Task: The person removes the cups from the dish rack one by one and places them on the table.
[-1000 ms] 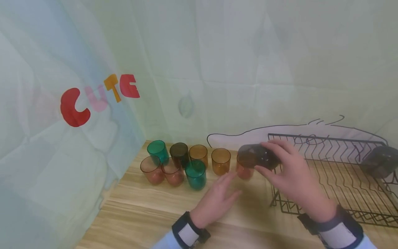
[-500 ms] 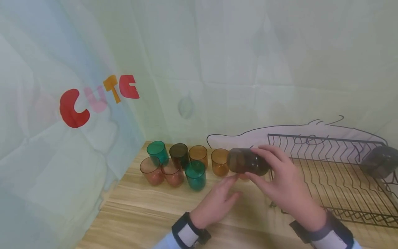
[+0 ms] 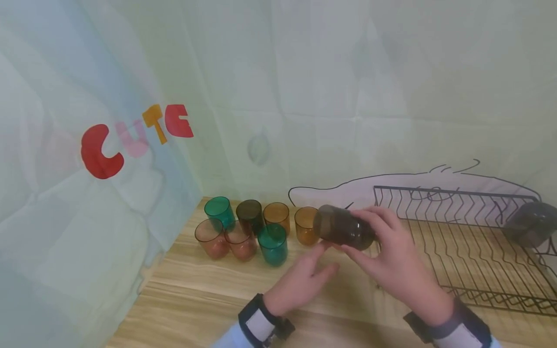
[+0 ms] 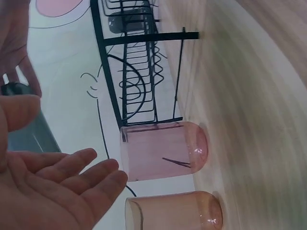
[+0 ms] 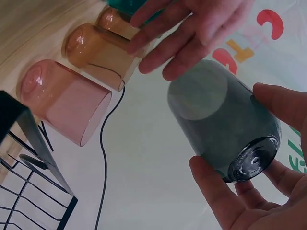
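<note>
My right hand holds a dark grey glass above the table, fingers and thumb round its base end. The glass is tipped on its side, mouth towards the left. My left hand reaches in just below and left of its mouth, fingers fairly straight and gripping nothing. In the right wrist view the left fingers are close to the rim; I cannot tell whether they touch it. Behind the held glass stands a pink glass, mostly hidden in the head view. An amber glass stands left of it.
Further left, several upright glasses stand close together on the wooden table, among them a green one, a pink one and a dark one. A black wire rack stands at the right, with another dark glass at its far end.
The right hand has carried the dark grey glass leftward, away from the rack, and its mouth end has tilted up a little. The left hand has stayed almost in place.
</note>
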Demonstrator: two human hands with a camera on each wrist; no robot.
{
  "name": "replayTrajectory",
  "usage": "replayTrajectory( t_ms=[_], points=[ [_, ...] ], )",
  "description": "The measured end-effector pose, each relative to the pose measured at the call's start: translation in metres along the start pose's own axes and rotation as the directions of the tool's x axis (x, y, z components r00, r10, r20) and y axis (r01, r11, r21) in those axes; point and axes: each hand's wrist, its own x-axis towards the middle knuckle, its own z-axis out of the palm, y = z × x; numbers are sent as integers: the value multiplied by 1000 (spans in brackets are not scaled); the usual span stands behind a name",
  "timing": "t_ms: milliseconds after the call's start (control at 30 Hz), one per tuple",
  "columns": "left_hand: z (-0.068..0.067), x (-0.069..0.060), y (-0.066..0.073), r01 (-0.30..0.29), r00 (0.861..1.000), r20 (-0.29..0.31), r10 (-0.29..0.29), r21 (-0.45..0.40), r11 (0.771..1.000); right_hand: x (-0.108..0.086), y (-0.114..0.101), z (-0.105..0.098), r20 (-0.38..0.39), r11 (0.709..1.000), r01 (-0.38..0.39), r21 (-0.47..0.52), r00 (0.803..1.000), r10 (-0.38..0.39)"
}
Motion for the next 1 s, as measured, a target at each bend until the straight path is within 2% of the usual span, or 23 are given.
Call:
replayTrajectory(
  t_ms=[133, 267, 367, 500, 633, 800, 1000],
  points=[
    [-4, 2, 0, 15, 1000, -4, -16, -136, 991, -2, 2, 2, -7, 1000, -1, 0, 1000, 1],
    [-9, 3, 7, 53, 998, -11, -58, -269, 962, -3, 4, 4, -14, 999, -7, 33, 1000, 7],
    [-14, 1, 18, 86, 995, -17, -98, -335, 938, -4, 5, 6, -27, 999, -9, 53, 1000, 11],
    [-23, -1, 33, 102, 992, -32, -124, -397, 912, -4, 5, 8, -25, 997, -25, 70, 999, 27],
    [-28, 0, 40, 85, 990, -62, -124, -440, 894, -6, 4, 10, 32, 991, -92, 97, 995, 89],
    [-29, 1, 42, 83, 986, -83, -142, -490, 868, -11, 4, 14, 115, 979, -183, 95, 978, 171],
    [-26, 1, 39, 86, 981, -106, -165, -523, 848, -14, 5, 21, 133, 973, -185, 135, 977, 168]
  ],
)
